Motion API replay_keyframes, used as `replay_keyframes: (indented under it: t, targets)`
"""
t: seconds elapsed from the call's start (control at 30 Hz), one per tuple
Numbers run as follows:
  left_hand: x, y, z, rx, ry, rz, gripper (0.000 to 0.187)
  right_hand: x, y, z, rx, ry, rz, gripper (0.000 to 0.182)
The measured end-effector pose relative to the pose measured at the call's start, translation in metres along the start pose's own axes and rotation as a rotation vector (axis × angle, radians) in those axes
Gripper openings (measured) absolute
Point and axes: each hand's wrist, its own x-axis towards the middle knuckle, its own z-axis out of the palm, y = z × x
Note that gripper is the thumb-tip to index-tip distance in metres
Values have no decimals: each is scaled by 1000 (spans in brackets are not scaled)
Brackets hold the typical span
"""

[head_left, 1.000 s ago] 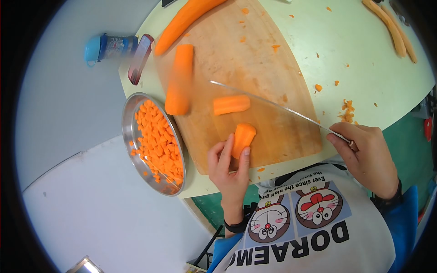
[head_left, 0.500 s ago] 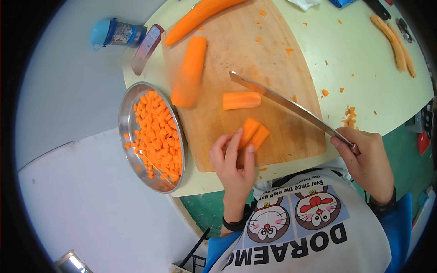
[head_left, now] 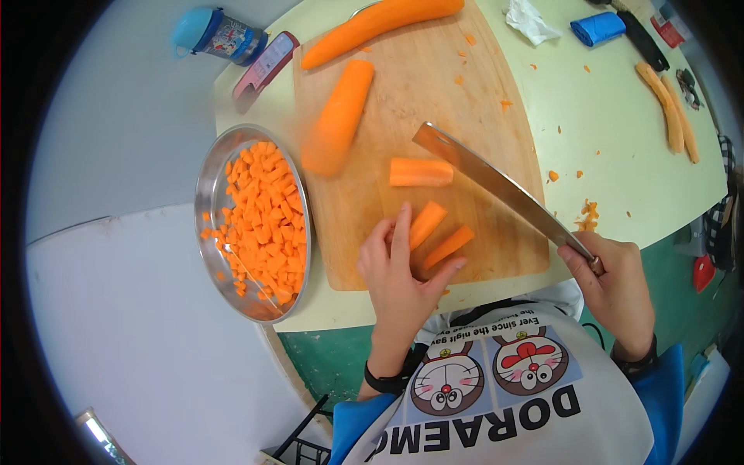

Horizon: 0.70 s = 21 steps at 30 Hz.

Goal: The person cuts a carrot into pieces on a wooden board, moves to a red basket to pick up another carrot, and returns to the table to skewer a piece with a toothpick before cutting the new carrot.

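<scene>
Carrot strips (head_left: 449,247), two, lay ungripped beside my half-open left hand (head_left: 401,277); my right hand (head_left: 618,283) gripped one kitchen knife (head_left: 504,188); one metal bowl (head_left: 214,256) held many carrot cubes (head_left: 267,229).

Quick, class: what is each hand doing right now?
Left hand: open, fingers spread beside two carrot pieces.
Right hand: closed, holding the knife by its handle.

My pale-green table (head_left: 612,182) carries a wooden cutting board (head_left: 411,85), steel dish (head_left: 204,182), phone (head_left: 266,71), crumpled tissue (head_left: 531,22), blue bundle (head_left: 598,29) and carrot scraps (head_left: 589,217).
</scene>
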Motion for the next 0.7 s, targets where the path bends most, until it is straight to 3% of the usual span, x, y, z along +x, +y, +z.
replay_keyframes:
  t: [0.23,0.43,0.5,0.7]
  targets:
    - [6,-5,-2,45,-32,93,54,-2,3,-1,-17,32,-25,10]
    - [17,-22,-9,85,176,107,43,-3,2,-1,-3,37,-25,10]
    - [13,-12,-21,137,-15,244,33,-4,1,-1,-12,41,-29,10]
    - [11,-3,-10,222,30,46,33,-5,3,-2,-18,65,-60,12]
